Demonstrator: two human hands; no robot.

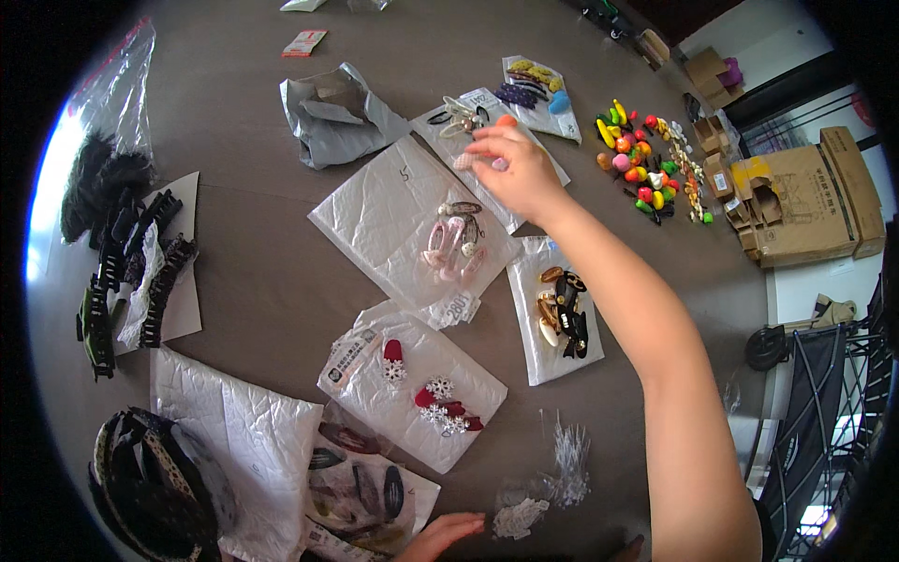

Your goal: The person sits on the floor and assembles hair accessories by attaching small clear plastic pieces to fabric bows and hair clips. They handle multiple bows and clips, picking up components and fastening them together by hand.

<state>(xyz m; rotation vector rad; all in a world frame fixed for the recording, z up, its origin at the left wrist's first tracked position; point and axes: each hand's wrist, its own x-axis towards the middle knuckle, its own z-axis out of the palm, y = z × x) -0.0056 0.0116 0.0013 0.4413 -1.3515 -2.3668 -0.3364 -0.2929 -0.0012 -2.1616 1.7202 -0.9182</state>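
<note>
My right hand (517, 171) reaches over a white padded mailer (552, 161), fingers curled down near small pink and orange pieces; whatever is in them is too small to make out. Dark and pearly hair clips (459, 116) lie at its far end. On the mailer to the left are pale pink hair clips (452, 245). My left hand (448, 536) rests low at the near edge with its fingers stretched out, beside a sheet of dark oval hair clips (361, 487). Red clips with white snowflakes (440, 403) lie on a mailer just beyond it.
Black and gold clips (565, 314) lie on another mailer. Colourful miniature fruits (641, 159) spread at the far right, near cardboard boxes (796, 211). Claw clips (122, 272) and headbands (159, 478) occupy the left. A grey bag (342, 117) and clear plastic fasteners (568, 459) also lie out.
</note>
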